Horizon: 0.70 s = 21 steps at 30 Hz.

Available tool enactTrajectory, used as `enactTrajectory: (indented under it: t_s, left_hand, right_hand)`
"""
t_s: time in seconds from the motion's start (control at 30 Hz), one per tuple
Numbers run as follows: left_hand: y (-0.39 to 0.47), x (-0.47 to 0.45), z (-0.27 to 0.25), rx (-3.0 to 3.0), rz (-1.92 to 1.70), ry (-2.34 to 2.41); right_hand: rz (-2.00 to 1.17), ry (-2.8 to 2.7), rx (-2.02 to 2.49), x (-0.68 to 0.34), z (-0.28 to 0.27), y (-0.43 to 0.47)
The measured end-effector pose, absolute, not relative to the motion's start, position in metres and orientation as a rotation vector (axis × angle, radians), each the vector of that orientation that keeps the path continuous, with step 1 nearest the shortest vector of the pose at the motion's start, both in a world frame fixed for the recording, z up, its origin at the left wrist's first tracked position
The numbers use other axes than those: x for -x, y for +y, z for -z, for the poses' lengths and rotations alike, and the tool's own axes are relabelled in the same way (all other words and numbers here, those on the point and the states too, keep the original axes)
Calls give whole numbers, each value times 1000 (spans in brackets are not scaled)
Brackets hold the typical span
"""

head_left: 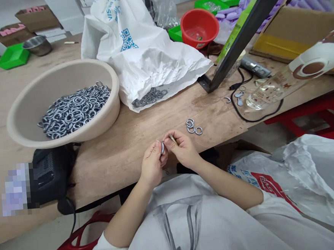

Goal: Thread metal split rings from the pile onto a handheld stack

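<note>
In the head view, I have one grey ring (162, 148) in work, near the middle of the frame. My left hand (151, 161) pinches it, with the thumb on one side and the fingers curled in behind. My right hand (185, 150) is just beside it and pinches a small thin thing (172, 138). That thing is too tiny for me to say what it is.

A few loose rings (190, 123) lie on the bench (114, 155), a bit right of the middle. They may be done or they may be waiting; I cannot tell which. A big heap of rings (74, 112) sits in the beige tub (20, 116) at the left of the frame. More rings (150, 98) show in the mouth of the white sack (151, 61) at the top middle. If all of these need a turn, I think there is a lot left.

My two arms reach up from the bottom of the frame and slant in, so the hands come close together over the near edge of the bench.
</note>
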State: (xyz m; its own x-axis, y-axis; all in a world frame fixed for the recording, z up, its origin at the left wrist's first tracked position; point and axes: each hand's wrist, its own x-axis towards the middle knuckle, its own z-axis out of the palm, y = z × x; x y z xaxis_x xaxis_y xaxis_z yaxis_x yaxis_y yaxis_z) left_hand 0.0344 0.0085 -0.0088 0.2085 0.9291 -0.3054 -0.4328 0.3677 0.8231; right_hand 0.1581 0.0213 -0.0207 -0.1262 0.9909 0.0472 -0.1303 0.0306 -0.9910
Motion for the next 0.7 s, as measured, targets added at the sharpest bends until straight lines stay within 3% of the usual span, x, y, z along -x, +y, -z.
enactTrajectory:
  t_s: [0.2,0.4,0.57,0.7]
  left_hand:
    - [9,-35,4,-564,-1061,940]
    - [9,-43,1,-519,-1108,967]
    - [7,-43,3,-506,-1097,958]
    - [9,-40,5,-513,-1069,947]
  right_hand:
    - [-820,-1811,1101,-171,14,13]
    - [-466,-1982,1116,-171,14,8]
    - [-462,-1968,1135,-173,13,10]
    - [-721,-1883,1139,-168,13,7]
